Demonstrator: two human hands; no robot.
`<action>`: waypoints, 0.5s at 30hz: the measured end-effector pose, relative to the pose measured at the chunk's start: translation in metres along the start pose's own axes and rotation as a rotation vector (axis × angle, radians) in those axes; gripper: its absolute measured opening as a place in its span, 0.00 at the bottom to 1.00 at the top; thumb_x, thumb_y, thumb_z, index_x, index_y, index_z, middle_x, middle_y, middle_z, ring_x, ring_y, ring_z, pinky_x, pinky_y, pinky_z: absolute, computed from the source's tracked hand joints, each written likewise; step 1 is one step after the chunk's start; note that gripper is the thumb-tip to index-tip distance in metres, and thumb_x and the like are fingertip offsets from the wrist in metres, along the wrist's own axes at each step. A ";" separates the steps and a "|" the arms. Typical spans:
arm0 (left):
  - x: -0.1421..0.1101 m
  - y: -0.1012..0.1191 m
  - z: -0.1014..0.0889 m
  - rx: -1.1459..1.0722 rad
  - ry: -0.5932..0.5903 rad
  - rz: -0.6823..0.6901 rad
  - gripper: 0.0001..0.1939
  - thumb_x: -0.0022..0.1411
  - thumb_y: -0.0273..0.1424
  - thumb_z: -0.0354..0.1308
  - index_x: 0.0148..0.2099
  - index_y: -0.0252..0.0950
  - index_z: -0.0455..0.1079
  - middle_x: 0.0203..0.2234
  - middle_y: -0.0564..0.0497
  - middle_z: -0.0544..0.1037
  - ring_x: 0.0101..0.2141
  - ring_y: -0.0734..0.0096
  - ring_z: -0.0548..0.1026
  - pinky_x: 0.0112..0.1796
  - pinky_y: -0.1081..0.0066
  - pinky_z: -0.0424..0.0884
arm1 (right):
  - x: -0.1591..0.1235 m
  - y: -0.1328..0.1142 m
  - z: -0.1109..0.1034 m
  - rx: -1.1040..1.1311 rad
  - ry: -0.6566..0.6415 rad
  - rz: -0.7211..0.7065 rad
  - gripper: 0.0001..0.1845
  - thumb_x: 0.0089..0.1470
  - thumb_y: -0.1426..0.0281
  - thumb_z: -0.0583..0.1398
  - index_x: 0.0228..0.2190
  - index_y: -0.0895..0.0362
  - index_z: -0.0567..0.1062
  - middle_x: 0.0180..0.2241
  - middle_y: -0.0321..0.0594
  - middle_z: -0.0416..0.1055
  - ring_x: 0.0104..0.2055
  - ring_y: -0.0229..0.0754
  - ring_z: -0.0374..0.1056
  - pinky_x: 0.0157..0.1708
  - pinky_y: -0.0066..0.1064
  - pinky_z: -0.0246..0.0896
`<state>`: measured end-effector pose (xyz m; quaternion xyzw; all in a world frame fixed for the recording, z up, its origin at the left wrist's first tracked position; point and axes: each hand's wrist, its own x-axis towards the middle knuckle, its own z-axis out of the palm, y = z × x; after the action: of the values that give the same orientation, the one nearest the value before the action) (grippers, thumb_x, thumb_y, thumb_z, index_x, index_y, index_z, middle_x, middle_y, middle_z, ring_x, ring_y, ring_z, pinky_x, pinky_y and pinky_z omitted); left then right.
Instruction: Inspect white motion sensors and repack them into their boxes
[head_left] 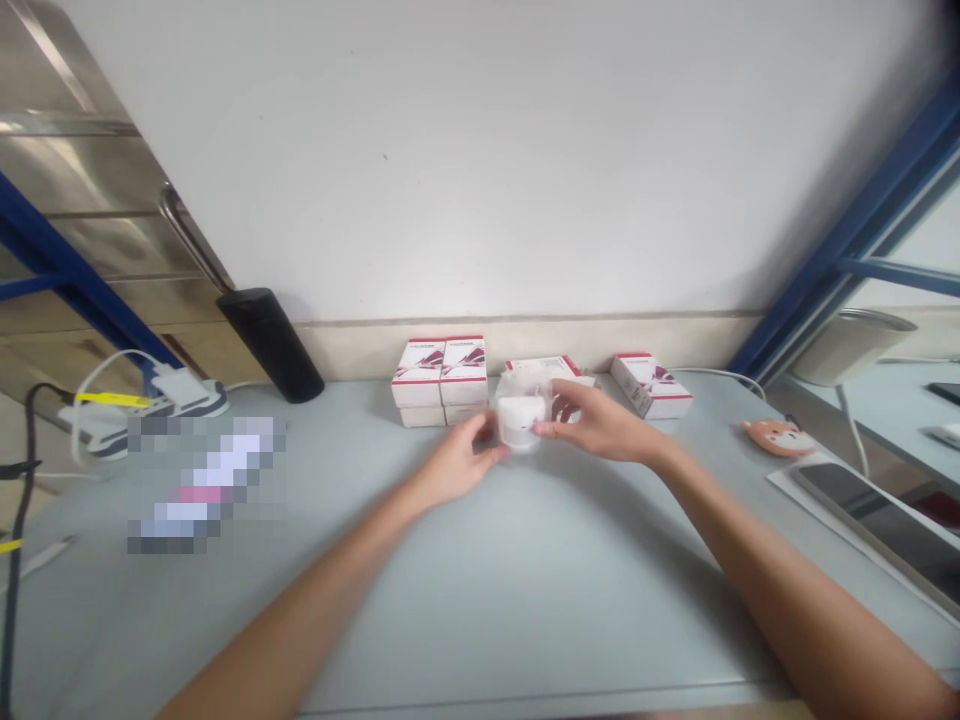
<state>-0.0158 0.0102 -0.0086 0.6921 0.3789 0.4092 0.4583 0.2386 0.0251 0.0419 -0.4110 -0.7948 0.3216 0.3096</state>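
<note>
Between my two hands is a small white device with a rounded front point(519, 420), wrapped in a clear plastic bag point(523, 380). My right hand point(596, 420) grips its right side between thumb and fingers. On the lower left, my left hand point(461, 462) curls its thumb and fingers against the same device. Just behind it lies a white and red box point(544, 362), partly hidden by the device and my right hand. White and red boxes point(440, 380) are stacked to the left, and another such box point(652, 388) lies to the right.
A black cylinder point(271, 345) stands against the wall at left. Power strips point(184, 395) with cables and a pixelated item point(210, 485) are on the left of the grey table point(480, 610). At right lie an orange animal-faced item point(778, 437) and a dark flat device point(870, 515).
</note>
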 end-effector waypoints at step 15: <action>0.005 -0.005 0.008 -0.181 -0.025 0.006 0.31 0.64 0.40 0.69 0.65 0.38 0.66 0.54 0.39 0.80 0.53 0.51 0.80 0.55 0.55 0.75 | 0.004 0.009 0.015 0.014 -0.205 0.031 0.14 0.59 0.62 0.65 0.46 0.51 0.80 0.46 0.41 0.81 0.43 0.50 0.73 0.44 0.40 0.68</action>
<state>-0.0079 0.0137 -0.0142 0.6540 0.3325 0.4345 0.5225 0.2297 0.0287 0.0265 -0.3860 -0.8136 0.3722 0.2247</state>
